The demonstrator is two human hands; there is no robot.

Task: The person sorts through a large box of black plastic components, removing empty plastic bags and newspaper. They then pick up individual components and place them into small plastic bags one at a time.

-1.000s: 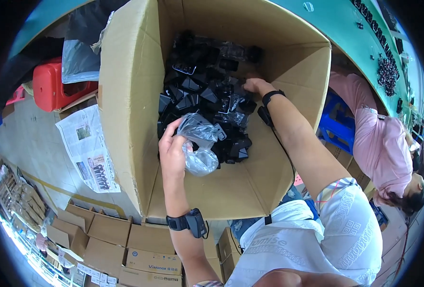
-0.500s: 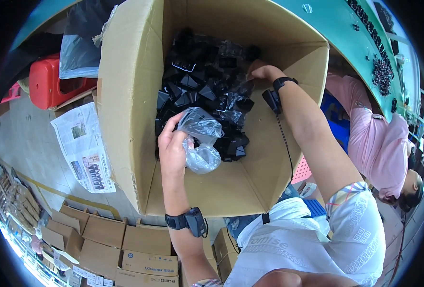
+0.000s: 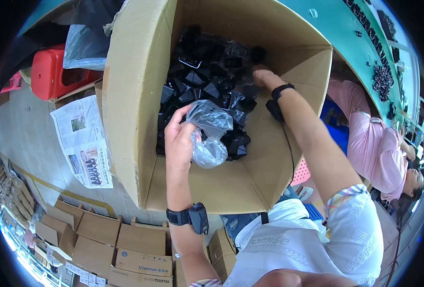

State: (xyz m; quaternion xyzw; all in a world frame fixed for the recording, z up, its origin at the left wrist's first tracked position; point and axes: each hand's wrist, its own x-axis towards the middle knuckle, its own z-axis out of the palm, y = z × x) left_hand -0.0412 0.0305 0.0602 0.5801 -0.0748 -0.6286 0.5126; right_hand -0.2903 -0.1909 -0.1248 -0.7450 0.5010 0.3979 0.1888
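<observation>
One clear plastic bag (image 3: pixel 209 153) hangs mid-frame, pinched in your nearly closed left hand (image 3: pixel 179 137), over black parts (image 3: pixel 194 79). Your right hand (image 3: pixel 265 79) reaches in at upper centre, fingers too obscured to tell its grip. A cardboard box (image 3: pixel 130 95) surrounds both hands.

The cardboard box (image 3: pixel 130 110) is open above, leaving a way in along the bare near wall (image 3: pixel 212 193), below the clear plastic bag (image 3: pixel 209 152), and down the bare right wall (image 3: pixel 262 148), beside the heap of black parts (image 3: pixel 192 79). The left hand (image 3: pixel 179 136) and its bag block the approach over the heap's near left, while the right forearm (image 3: pixel 310 126) bars the right rim and a thin cable (image 3: pixel 288 139) hangs across the gap under it.
</observation>
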